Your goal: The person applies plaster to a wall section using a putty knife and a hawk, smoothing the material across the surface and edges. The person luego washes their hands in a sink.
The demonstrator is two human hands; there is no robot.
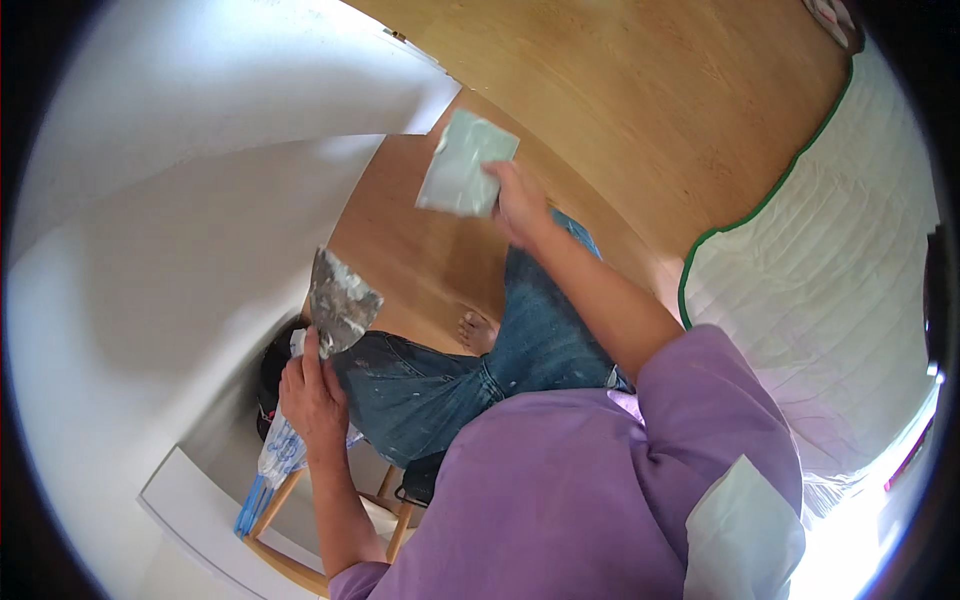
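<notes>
My left hand (314, 396) is closed on a putty knife (343, 300) with a broad metal blade, dark-stained and smeared with white. The blade points up beside the white wall (230, 230), with a gap to it that I cannot judge; its handle is hidden in my fingers. Higher and to the right, my right hand (521, 207) grips a pale grey-green, flat rectangular plate (466, 162) by its right edge. White smears lie on the plate's face. My two hands are well apart, and the tools do not touch.
Under me is a wooden floor (640, 90), with my bare foot (477, 332) on it. On the right lies a white quilted cover (810, 270) with green edging. A wooden-framed seat (270, 540), a blue-and-white plastic bag (283, 450) and a white ledge (190, 490) stand lower left.
</notes>
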